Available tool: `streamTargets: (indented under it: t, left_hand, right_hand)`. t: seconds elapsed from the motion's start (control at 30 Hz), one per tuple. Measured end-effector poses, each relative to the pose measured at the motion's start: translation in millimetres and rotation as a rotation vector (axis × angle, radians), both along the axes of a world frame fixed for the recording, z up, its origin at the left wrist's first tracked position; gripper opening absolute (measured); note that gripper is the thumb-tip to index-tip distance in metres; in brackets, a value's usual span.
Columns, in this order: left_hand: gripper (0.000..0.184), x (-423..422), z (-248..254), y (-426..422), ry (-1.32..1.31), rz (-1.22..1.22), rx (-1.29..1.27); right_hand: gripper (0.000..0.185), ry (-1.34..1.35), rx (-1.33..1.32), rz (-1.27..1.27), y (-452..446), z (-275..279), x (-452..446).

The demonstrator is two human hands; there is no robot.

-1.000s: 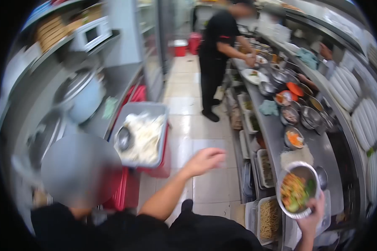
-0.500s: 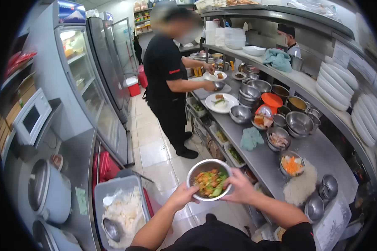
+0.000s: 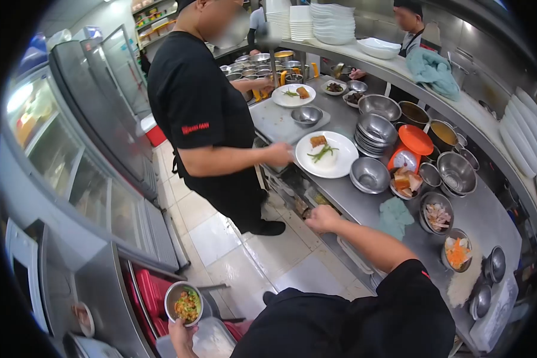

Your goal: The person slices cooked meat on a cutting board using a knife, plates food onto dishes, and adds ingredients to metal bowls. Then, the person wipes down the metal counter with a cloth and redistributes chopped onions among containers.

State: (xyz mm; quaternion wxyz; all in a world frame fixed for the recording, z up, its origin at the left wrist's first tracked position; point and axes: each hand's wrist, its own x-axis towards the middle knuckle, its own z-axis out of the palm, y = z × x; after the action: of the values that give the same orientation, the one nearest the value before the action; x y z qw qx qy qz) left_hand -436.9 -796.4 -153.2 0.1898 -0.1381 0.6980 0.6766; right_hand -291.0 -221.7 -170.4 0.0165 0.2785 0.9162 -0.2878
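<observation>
My left hand (image 3: 182, 334) grips a steel bowl (image 3: 172, 293) of chopped green and orange vegetables at the lower left. The thumb lies over its rim, and the bowl is tilted towards me. My right hand (image 3: 323, 219) reaches out to the front of the steel counter (image 3: 373, 203), beside the containers underneath. Its fingers are curled in, with a small dark thing at their tips that I cannot make out. Beyond that hand, a white plate (image 3: 347, 167) carries white rice, green beans and a browned piece of food.
A co-worker in black (image 3: 200, 107) stands ahead, one hand beside the plate. Steel bowls (image 3: 370, 174), an orange scale (image 3: 416, 140) and a teal cloth (image 3: 395, 218) lie along the counter. Below my left hand is a plastic tub (image 3: 212, 340); glass-door fridges (image 3: 71, 155) line the left.
My right hand has left the bowl and moved forward to the counter's front. My left hand has carried the bowl down and left. The view has shifted, and the co-worker's hand is now beside the plate.
</observation>
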Motion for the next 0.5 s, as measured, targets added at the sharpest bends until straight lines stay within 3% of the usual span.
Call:
streamTargets:
  t: [0.07,0.17,0.23,0.27,0.33,0.43,0.5]
  left_hand:
    - [0.041,-60.9,-5.6,2.5,-0.004,-0.014,-0.035]
    - [0.036,-175.7,-12.6,36.4,0.016,-0.037,0.04]
    - [0.036,-267.0,-26.1,65.8,0.027,-0.08,0.172]
    - [0.039,-316.9,-38.7,78.6,0.026,-0.121,0.231]
    - [0.035,-393.7,-34.9,128.4,0.032,-0.001,0.177]
    - [0.029,-482.2,-17.9,200.2,0.095,-0.038,0.282]
    - [0.027,-539.1,-27.2,231.9,0.056,-0.01,0.296]
  right_hand:
    - [0.034,0.023,-0.061,-0.073,17.1,-9.7,-12.3]
    - [0.04,-0.068,-0.006,0.126,31.1,-35.4,-28.3]
    - [0.049,-0.277,-0.342,0.024,24.9,-33.2,-37.7]
    - [0.056,-0.325,-0.335,0.057,14.6,-19.4,-43.6]
    - [0.059,-0.351,-0.387,0.142,19.9,-63.4,-53.7]
    - [0.059,-0.416,-0.489,0.109,28.4,-85.9,-87.5]
    - [0.056,-0.464,-0.414,0.098,39.1,-121.2,-117.1]
